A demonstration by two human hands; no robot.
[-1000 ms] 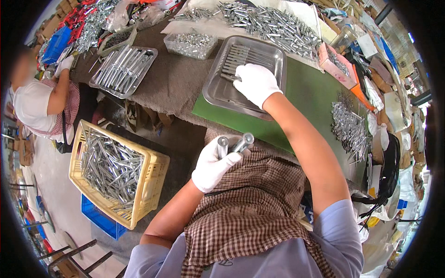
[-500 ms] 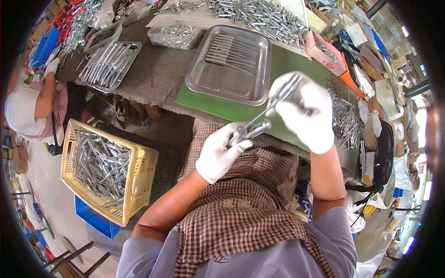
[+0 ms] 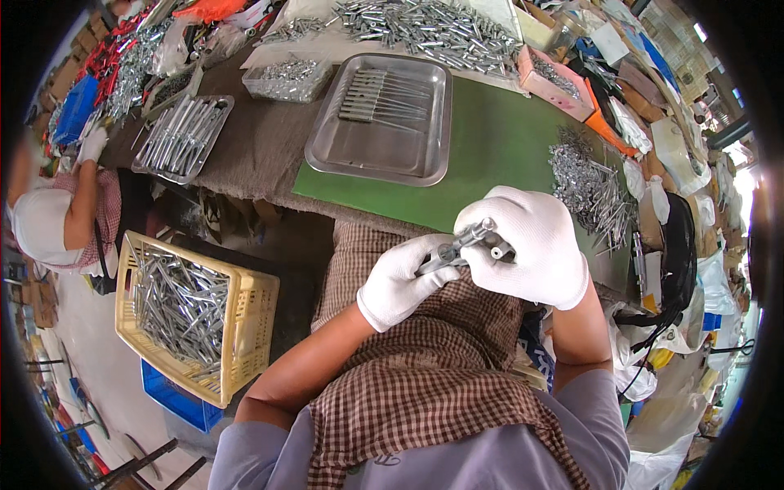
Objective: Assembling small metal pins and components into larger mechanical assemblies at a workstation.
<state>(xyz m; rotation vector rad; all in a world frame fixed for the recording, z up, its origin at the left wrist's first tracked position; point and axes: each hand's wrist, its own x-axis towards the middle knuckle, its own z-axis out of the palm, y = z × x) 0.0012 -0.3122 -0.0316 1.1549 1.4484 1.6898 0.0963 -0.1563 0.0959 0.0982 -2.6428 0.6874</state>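
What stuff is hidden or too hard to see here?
Head view: the lower ends of the metal parts, hidden inside the left hand.
Head view: the right hand's palm, covered by its own curled fingers.
Head view: most of the blue crate, blocked by the yellow crate.
Head view: each piece in the clear box, too small.

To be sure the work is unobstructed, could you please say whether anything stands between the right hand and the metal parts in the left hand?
Nothing visible does: the right hand is right up at the metal parts, close beside the left hand. The steel tray lies beyond both hands, not between them.
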